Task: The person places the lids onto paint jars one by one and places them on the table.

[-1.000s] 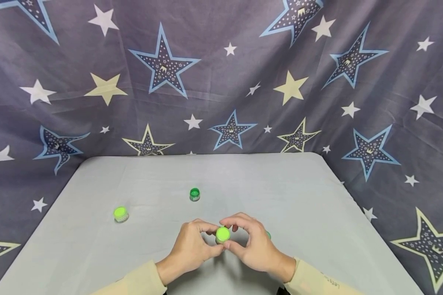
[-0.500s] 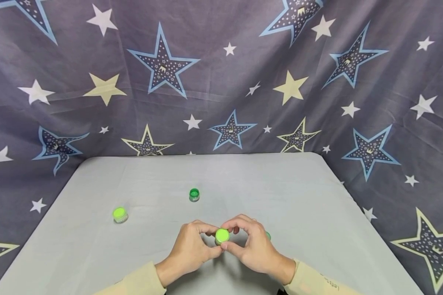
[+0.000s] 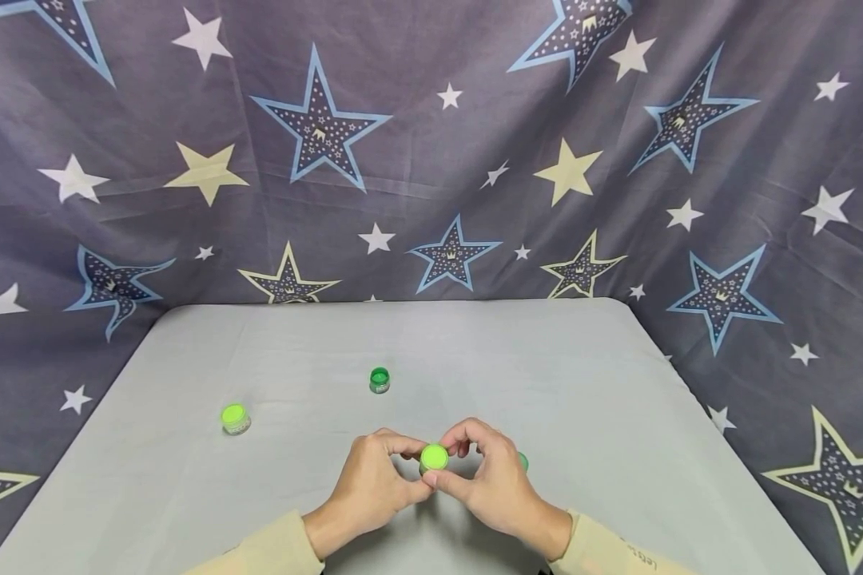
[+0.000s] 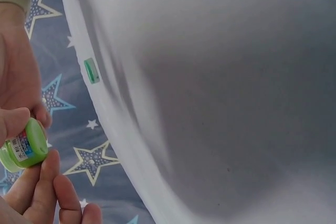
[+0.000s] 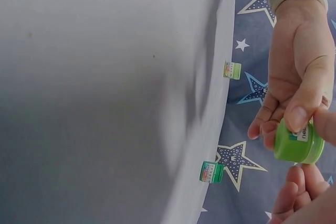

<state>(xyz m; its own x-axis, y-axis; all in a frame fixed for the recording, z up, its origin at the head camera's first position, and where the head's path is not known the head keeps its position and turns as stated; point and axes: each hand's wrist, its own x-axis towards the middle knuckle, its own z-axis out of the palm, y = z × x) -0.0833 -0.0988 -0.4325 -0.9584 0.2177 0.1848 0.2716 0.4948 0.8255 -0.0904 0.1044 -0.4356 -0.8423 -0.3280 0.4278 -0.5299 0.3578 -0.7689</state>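
Note:
A small jar with a bright lime-green lid [image 3: 434, 457] is held between both hands over the near part of the table. My left hand [image 3: 375, 479] pinches its side between thumb and fingers. From the other side my right hand [image 3: 496, 479] grips it near the lid with thumb and forefinger. In the left wrist view the green jar [image 4: 23, 148] lies on its side relative to the camera, with a printed label on its wall. The right wrist view has the same jar [image 5: 286, 148] with the left thumb across its label.
Another lime-lidded jar [image 3: 235, 418] stands at the left of the grey-covered table [image 3: 546, 359]. Farther back in the middle is a dark green jar [image 3: 379, 380]. A green thing [image 3: 523, 461] is mostly hidden behind the right hand. A star-patterned curtain [image 3: 403, 160] hangs behind and beside the table.
My right hand's fingers have shifted slightly around the jar's lid, and the wrist has moved a little leftward. The left hand and the other jars stay put.

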